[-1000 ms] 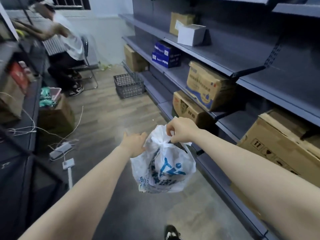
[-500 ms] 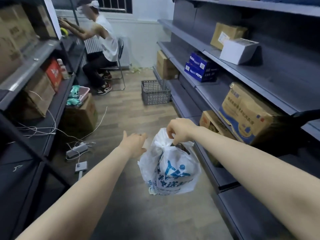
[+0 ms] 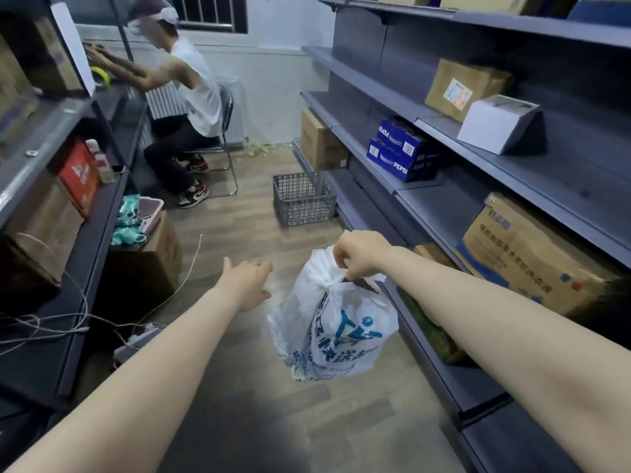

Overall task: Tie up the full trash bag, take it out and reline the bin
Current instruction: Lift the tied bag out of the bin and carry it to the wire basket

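Note:
A full white trash bag (image 3: 336, 326) with blue print hangs in the air over the aisle floor, its top knotted. My right hand (image 3: 360, 252) grips the knotted top and carries the bag. My left hand (image 3: 247, 283) is stretched forward beside the bag, a little to its left, fingers relaxed, holding nothing and not touching the bag. A grey mesh bin (image 3: 304, 199) stands on the wooden floor ahead, against the right shelving; no liner shows in it.
Grey shelving (image 3: 444, 206) with cardboard boxes lines the right side, darker shelves (image 3: 85, 240) the left. A cardboard box (image 3: 150, 261) and loose cables (image 3: 68, 329) lie on the floor at left. A person (image 3: 184, 107) sits on a chair at the far end.
I have moved forward along the aisle with the bag; the mesh bin and seated person are closer. My left hand has drifted away from the bag. My right hand keeps its grip.

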A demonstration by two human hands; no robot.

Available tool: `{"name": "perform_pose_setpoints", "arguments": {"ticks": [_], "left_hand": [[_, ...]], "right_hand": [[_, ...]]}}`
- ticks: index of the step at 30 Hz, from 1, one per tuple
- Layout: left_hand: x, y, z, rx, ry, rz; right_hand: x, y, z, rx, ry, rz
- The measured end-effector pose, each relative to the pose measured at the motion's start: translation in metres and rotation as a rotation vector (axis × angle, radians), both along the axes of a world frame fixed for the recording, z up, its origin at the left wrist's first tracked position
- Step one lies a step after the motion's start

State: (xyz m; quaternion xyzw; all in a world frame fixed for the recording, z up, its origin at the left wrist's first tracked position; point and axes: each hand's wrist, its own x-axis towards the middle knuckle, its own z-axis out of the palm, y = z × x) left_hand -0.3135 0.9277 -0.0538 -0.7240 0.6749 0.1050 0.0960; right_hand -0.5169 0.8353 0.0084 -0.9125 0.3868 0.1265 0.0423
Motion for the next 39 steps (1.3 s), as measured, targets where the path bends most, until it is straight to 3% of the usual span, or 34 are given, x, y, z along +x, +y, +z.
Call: {"name": "perform_pose_setpoints", "arguments": {"ticks": [7, 13, 20, 39], "left_hand": [[0.051, -0.079, -0.005, 0.0, 0.018, -0.025], [0.101, -0.187, 0.01, -0.076, -0.071, -0.035], [0.148, -0.304, 0.024, -0.11, -0.024, -0.04], [0.309, -0.611, 0.002, -0.005, -0.071, -0.264]], "right_hand": [[0.057, -0.077, -0.001, -0.045, -0.003, 0.027], [0.108, -0.177, 0.007, 0.083, 0.041, -0.009], [0.156, -0.291, 0.016, 0.175, 0.039, -0.1], [0.291, -0.558, -0.009, 0.082, -0.034, -0.389]]}}
